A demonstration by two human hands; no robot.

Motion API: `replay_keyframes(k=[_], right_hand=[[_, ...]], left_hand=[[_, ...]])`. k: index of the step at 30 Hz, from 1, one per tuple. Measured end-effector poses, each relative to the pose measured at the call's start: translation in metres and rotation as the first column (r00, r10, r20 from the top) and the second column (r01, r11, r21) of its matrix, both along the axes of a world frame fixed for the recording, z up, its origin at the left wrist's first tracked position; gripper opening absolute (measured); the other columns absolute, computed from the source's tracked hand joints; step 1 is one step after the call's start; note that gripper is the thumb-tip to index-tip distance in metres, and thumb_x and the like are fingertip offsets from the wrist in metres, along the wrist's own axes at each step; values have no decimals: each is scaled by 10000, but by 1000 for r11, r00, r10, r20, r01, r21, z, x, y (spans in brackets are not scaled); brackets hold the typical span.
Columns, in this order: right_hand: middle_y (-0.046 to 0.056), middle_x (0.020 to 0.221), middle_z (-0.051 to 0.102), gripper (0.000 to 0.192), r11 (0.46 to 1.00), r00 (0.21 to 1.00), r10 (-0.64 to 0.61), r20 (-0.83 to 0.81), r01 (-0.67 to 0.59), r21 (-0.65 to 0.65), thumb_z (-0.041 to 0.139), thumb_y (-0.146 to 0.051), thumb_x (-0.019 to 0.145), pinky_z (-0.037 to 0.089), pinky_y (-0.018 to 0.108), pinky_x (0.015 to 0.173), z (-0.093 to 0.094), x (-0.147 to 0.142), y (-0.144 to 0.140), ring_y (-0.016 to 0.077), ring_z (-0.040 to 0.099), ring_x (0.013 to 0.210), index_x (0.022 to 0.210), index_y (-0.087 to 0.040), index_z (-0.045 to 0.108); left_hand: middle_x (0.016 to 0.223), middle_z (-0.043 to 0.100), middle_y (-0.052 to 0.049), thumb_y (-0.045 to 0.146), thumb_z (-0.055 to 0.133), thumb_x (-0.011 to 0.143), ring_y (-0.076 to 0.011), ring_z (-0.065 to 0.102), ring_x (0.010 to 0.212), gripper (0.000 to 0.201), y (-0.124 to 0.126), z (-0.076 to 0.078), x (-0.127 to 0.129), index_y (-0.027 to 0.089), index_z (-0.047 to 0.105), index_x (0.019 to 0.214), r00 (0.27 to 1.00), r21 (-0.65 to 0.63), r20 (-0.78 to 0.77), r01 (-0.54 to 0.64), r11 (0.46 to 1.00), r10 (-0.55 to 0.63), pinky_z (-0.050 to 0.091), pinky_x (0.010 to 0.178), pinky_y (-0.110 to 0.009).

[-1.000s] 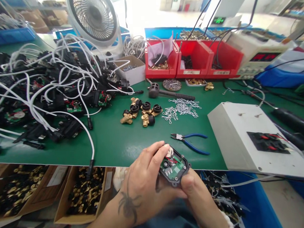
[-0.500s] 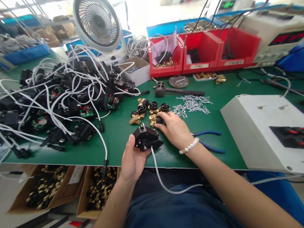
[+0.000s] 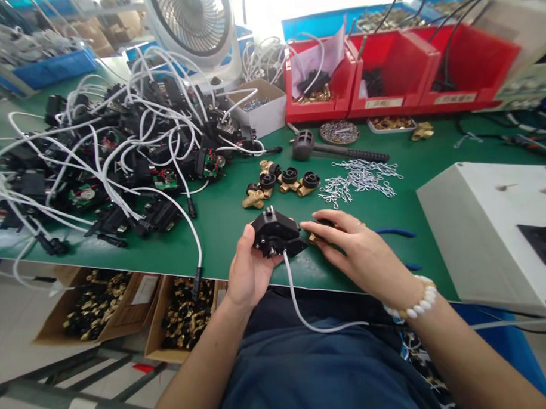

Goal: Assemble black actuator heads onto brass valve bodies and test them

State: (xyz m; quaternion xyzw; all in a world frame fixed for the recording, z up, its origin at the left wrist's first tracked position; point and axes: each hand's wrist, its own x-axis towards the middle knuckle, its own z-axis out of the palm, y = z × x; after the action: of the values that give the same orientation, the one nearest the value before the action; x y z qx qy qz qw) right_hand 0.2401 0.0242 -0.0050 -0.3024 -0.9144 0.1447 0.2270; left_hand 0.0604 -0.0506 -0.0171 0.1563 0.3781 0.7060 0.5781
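My left hand [image 3: 251, 269] is closed around a black plastic housing [image 3: 277, 234] with a white cable [image 3: 298, 305] hanging from its underside and trailing right. Just to the right, my right hand [image 3: 353, 249] grips a brass valve body with a black collar [image 3: 317, 234], mostly covered by the fingers. The held valve body is close beside the housing, with a small gap between them. Beyond my hands, several similar brass valve bodies [image 3: 289, 179] stand in a cluster on the green table [image 3: 224, 236]. Blue-handled pliers [image 3: 397, 232] lie partly hidden behind my right hand.
A tangle of black housings with white cables [image 3: 132, 156] covers the left. A mallet [image 3: 338, 150], metal clips [image 3: 364, 178] and red bins [image 3: 394, 75] sit farther back. A grey box [image 3: 493, 232] stands right; cartons of valve parts [image 3: 187, 315] are below the edge.
My right hand has taken a brass valve body from the cluster and brought it nearer and to the right, beside the housing. My left hand still holds the housing. The view has shifted.
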Motion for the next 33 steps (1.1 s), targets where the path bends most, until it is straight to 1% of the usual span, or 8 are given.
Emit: replay_keyframes(k=[3,6,9,12,16,19,25,33], right_hand=[[168,1335,566,523,986,981,-163,-105,157,-60,606,-205,916,485,460,1025,-17,-17,-6,301,557,1214,1416,-111,484],[202,1140,649,463,953,941,-300,-158,289,-92,652,-213,873,518,532,907,-26,-30,-9,367,599,1088,1294,-52,547],[134,1096,675,305,962,943,-267,-198,247,-116,610,-162,887,543,446,866,-26,-31,-13,298,642,1014,1189,-134,577],[83,1164,655,356,960,922,-270,-276,235,-155,632,-178,890,545,330,869,-16,-22,-24,209,659,1009,1225,-191,510],[31,1136,643,325,920,853,-289,-435,123,-372,671,-165,859,510,248,916,7,-5,-45,147,631,1058,1146,-225,532],[1,1084,635,260,836,833,-277,-478,-36,-548,654,-122,848,502,172,876,26,4,-59,108,609,1052,1075,-237,602],[-13,1065,640,332,490,763,-395,-512,-296,-820,667,-170,874,505,108,831,42,16,-78,56,628,930,1184,-285,662],[29,1079,612,381,448,795,-370,-481,-301,-842,613,-258,940,516,177,816,42,22,-88,87,617,890,1319,-291,591]], left_hand=[[985,767,-88,533,661,837,-269,724,980,402,1,3,-1,165,726,985,1000,-2,22,-17,1000,17,601,841,-402],[1010,767,-85,508,623,873,-280,717,1024,379,1,3,0,170,731,1005,999,10,35,-37,999,37,588,894,-438],[1013,767,-84,498,604,888,-287,711,1045,368,1,3,0,176,732,1013,998,2,40,-48,999,48,576,921,-467],[1020,768,-91,500,590,897,-289,711,1043,371,0,2,-1,179,733,1018,999,-5,31,-36,999,36,573,926,-476],[1019,770,-92,483,566,916,-250,718,1012,363,-1,2,-2,181,739,1019,998,4,46,-40,999,40,599,879,-414],[1023,769,-99,477,551,929,-234,717,1013,366,-1,2,-1,182,740,1036,998,16,39,-48,999,47,599,883,-401],[1029,764,-96,493,572,912,-262,712,1036,367,-1,2,-1,195,734,1052,998,-6,-15,-61,998,61,572,940,-465],[1054,758,-98,511,575,903,-273,702,1063,380,0,4,0,195,728,1049,998,-22,-47,-45,999,44,561,956,-476]])
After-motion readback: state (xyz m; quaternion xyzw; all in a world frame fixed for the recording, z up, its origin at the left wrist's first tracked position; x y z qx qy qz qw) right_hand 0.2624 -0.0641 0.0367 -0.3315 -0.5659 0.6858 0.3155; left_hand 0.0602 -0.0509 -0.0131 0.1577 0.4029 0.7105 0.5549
